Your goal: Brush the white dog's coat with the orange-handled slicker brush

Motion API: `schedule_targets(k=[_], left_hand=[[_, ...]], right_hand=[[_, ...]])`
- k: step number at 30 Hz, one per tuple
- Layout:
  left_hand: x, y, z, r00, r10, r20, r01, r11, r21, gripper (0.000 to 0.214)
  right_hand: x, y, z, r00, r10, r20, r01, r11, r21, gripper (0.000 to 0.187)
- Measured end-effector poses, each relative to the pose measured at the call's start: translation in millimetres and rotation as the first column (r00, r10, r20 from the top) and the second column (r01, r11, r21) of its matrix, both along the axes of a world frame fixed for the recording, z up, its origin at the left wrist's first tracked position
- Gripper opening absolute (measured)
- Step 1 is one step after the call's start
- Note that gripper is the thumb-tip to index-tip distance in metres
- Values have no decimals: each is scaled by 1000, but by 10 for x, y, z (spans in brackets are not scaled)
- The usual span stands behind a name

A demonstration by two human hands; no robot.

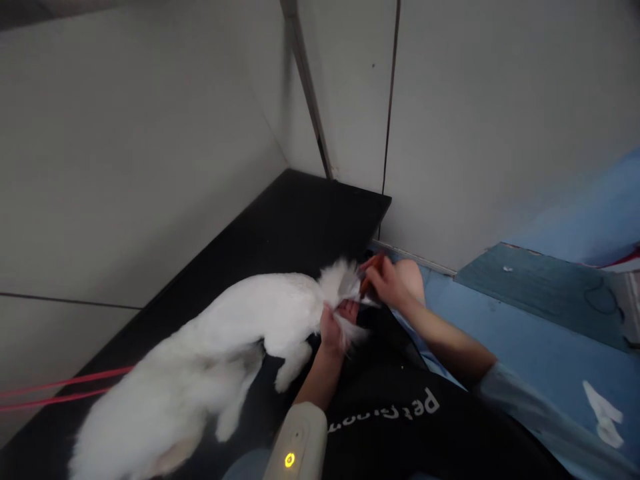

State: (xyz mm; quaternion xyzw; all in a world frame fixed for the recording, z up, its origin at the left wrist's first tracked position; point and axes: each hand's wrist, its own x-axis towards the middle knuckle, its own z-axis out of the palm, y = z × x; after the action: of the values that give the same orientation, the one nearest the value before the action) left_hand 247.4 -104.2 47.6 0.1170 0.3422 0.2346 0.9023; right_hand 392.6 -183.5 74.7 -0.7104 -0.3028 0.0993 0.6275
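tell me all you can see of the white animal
The white animal stretches across the black table, its lower-left end cut off by the picture's edge. Its coat looks short and smooth over the back, ending at right in a long, fluffy tuft held by the left hand. The right hand holds a blurred orange object beside the tuft. At least two legs point downward in the picture. Red cords meet its outline at left.

Black apron [425, 440], white lettering [425, 404], grey-blue sleeve [533, 403]

- We've got plain grey walls [140, 133] across the top of the frame, kinda dim
- Blue floor [540, 360] lower right
- Black tabletop [300, 220] at centre
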Motion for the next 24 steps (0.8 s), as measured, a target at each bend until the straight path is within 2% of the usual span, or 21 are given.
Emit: schedule_targets(k=[2,3,4,6,7,8,10,11,12,13,15,16,17,18,20,21,22,24], left_hand=[[-18,0,10,1000,28,-10,-28,1000,-4,48],[-23,-2,10,1000,21,-13,-21,1000,-9,48],[-26,-7,9,1000,-4,-14,4,1000,-18,48],[-28,-20,3,998,-68,-7,67,997,-36,46],[-29,-27,0,997,-75,-4,74,997,-36,46],[-32,-33,-2,998,-58,-9,58,998,-32,46],[-42,-40,-8,1000,3,-29,-4,999,-35,48],[-49,-39,-12,999,23,-38,-24,999,-44,48],[-56,-35,-18,999,26,-44,-28,998,-59,47],[-62,-30,-26,999,15,-49,-18,997,-78,46],[-68,-16,-43,997,-12,-72,4,994,-110,44],[-69,-11,-53,996,-11,-91,0,993,-116,44],[-68,-9,-64,994,-3,-106,-10,993,-117,45],[-69,-10,-78,993,7,-116,-20,994,-111,46],[-71,-20,-114,993,0,-121,-13,995,-100,48],[-72,-28,-137,992,-26,-123,13,995,-101,48],[-72,-36,-160,991,-64,-116,52,993,-104,48],[-67,-53,-204,991,-118,-71,110,988,-105,46]], right_hand=[[99,-26,16,975,-224,4,224,975,13,17],[120,-37,25,960,-281,8,281,959,17,17],[118,-44,32,968,-251,17,251,968,10,17],[71,-36,38,1000,-2,18,3,999,-32,15],[49,-21,38,995,101,9,-100,994,-50,14],[39,-2,39,992,130,1,-130,990,-57,13],[59,36,42,998,-63,-8,63,997,-37,14],[75,49,44,980,-198,-9,197,980,-22,16],[82,55,44,962,-272,-6,272,962,-10,17],[78,56,40,968,-251,1,251,968,-5,19],[43,46,18,999,-30,13,30,999,-19,20],[26,39,0,999,52,14,-52,998,-30,19],[16,31,-21,998,63,15,-63,997,-39,19],[14,23,-42,1000,6,17,-5,999,-44,19],[19,0,-79,976,-218,26,219,975,-35,20],[17,-16,-92,963,-266,36,267,963,-33,21],[9,-34,-101,970,-240,44,241,970,-36,21],[-9,-77,-109,996,-84,37,86,995,-56,19]])
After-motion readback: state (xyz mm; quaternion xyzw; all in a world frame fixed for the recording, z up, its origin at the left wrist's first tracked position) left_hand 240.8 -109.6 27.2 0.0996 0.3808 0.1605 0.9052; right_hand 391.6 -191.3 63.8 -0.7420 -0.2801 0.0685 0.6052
